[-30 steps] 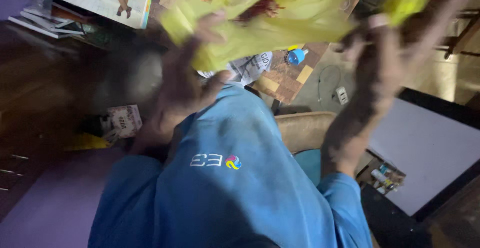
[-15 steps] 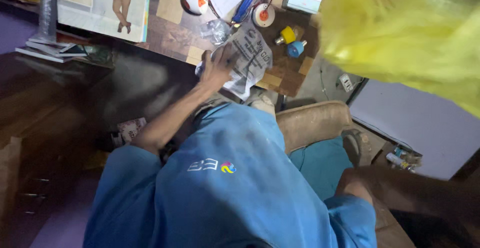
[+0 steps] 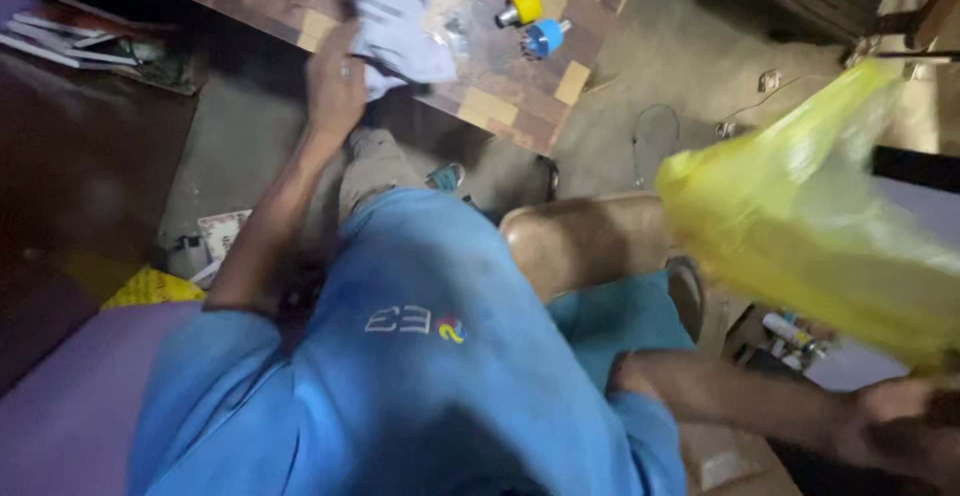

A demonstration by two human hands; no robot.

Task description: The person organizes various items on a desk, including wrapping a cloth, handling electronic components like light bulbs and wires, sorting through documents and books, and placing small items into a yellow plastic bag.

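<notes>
A big yellow plastic bag [image 3: 810, 236] billows at the right, pinched in the right hand [image 3: 900, 431] near the lower edge. Far left, the left hand [image 3: 335, 81] grips a crumpled grey printed wrapper [image 3: 395, 21] over the chequered wooden table [image 3: 560, 86], beside small yellow [image 3: 522, 4] and blue spools [image 3: 545, 38].

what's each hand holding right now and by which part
The left hand grips a crumpled grey printed wrapper by its lower edge. The right hand holds a yellow plastic bag by its bottom end.
</notes>
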